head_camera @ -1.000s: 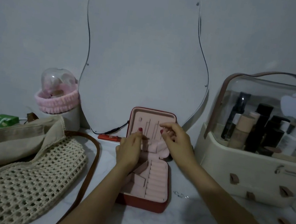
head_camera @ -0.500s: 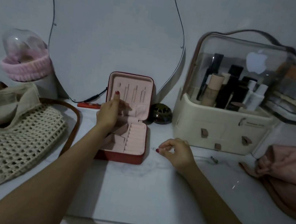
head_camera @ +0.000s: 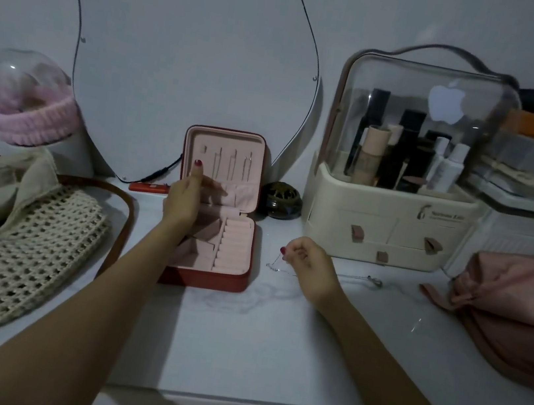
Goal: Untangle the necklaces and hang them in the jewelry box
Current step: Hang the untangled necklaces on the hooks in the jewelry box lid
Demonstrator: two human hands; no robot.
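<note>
The right hand [head_camera: 310, 264] pinched one thin necklace [head_camera: 275, 266] between thumb and forefinger, just right of the jewelry box [head_camera: 216, 229]; its chain drooped onto the tabletop [head_camera: 238, 337]. The left hand [head_camera: 184, 200] reached into the box, thumb raised, fingers spread loosely against the upright lid. Three chains hung vertically in that lid. A second loose necklace [head_camera: 373, 281] lay farther right of the box, stretched sideways. One woven bag [head_camera: 9, 250] lay left of the box, one cosmetics organizer [head_camera: 391, 217] and one pink pouch [head_camera: 516, 309] right.
</note>
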